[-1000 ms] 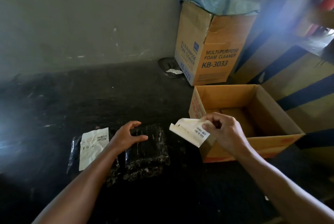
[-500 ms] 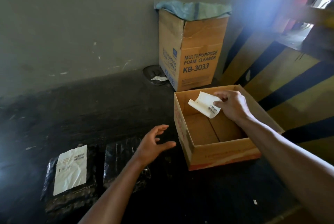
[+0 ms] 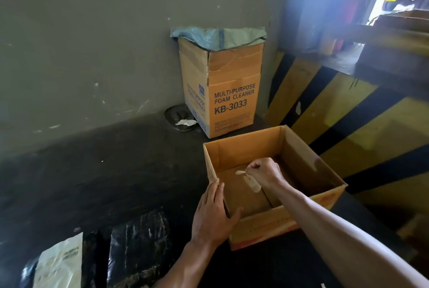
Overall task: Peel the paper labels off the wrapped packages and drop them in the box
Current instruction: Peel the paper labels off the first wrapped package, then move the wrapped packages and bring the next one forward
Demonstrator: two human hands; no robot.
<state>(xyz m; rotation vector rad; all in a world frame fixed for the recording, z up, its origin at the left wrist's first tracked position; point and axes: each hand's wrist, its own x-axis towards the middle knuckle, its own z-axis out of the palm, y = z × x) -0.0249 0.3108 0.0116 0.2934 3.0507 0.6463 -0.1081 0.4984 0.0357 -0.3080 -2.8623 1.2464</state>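
One box (image 3: 246, 150), dark floor (image 3: 104, 183), grey wall (image 3: 92, 44)

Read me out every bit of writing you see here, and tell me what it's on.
"MULTI-PURPOSE FOAM CLEANER KB-3033": tall cardboard box, front and side.
White label on wrapped package: print too blurred.
Open box front: faint red print, unreadable.
Peeled label in right hand: edge-on, unreadable.

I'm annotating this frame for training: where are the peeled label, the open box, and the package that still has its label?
peeled label (image 3: 252, 183): head view, middle of the blurred strip.
open box (image 3: 243, 152): head view, far inner wall.
labelled package (image 3: 60, 262): head view, its white paper label.
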